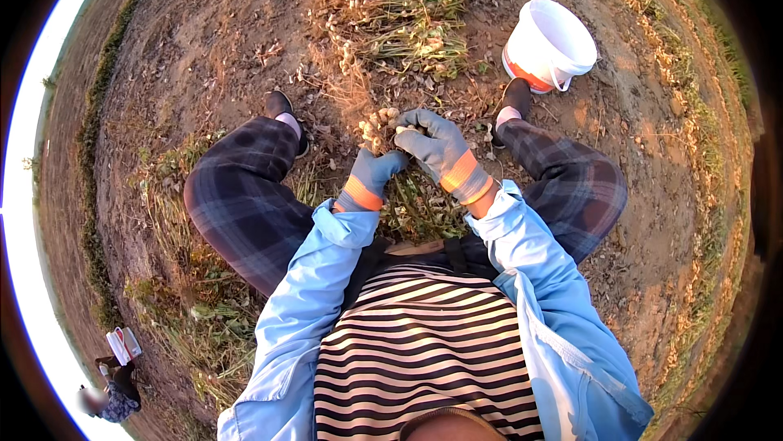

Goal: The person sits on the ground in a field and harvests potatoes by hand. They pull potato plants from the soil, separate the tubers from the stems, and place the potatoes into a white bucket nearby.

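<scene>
A bunch of peanut pods (378, 127) on a pulled plant sits between my two gloved hands. My left hand (372, 176), in a grey work glove with an orange cuff, grips the plant below the pods, its thumb pointing right. My right hand (437, 146), gloved alike, curls in from the right with thumb and fingers pinched around a few pale pods. Its fingers meet the right side of the bunch. The leafy stems (419, 205) hang down between my legs, partly hidden by my hands.
A white plastic bucket (519, 43) with an orange-red label stands by my right foot. Peanut plants (410, 12) lie in a row ahead, roots to the left. More plants (220, 318) lie at my left. Far left, a person (119, 395) is near a white container (124, 345).
</scene>
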The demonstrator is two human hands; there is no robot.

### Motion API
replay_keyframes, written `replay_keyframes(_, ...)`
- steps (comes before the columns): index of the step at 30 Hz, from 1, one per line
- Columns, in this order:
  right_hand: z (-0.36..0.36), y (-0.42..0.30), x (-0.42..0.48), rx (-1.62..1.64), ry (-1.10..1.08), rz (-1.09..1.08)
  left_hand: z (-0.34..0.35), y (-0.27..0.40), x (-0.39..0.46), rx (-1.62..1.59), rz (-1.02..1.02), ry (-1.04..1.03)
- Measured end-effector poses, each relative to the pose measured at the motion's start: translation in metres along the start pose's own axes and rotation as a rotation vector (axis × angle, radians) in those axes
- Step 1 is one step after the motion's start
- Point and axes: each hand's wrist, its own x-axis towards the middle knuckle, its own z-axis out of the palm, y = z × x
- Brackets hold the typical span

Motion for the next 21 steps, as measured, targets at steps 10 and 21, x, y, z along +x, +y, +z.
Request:
replay_keyframes(10,-0.022,-0.002,0.005,0.36,0.116,0.23,0.003,0.006,0.002,-0.015,-0.011,0.004)
replay_keyframes(21,-0.052,0.0,0.013,0.36,0.305,0.222,0.013,0.016,-0.001,-0.131,0.0,-0.013)
